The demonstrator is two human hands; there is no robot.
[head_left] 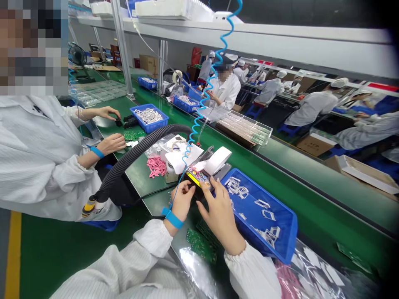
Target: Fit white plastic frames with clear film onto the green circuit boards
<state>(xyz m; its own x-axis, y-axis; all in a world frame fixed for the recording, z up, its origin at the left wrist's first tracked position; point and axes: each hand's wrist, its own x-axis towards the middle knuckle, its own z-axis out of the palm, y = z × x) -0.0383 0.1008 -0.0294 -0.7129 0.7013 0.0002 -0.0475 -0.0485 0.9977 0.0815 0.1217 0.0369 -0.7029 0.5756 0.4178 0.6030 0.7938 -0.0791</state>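
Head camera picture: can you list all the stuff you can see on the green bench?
black handheld device with coloured round buttons: one, black, between the hands
blue plastic tray of white clips: one, blue, right of the hands
green circuit boards: several, green, by the wrists
pink strips: a pile, pink, behind the left hand
black ribbed hose: one, black, arching left
left hand: pinching the device's edge
right hand: fingertips on the device

Bright, even overhead lighting; soft, faint shadows. Glare on the clear plastic sheet point(199, 270) at the lower edge. Wide-angle bending curves the table point(311, 195); corners darken, far background slightly soft.
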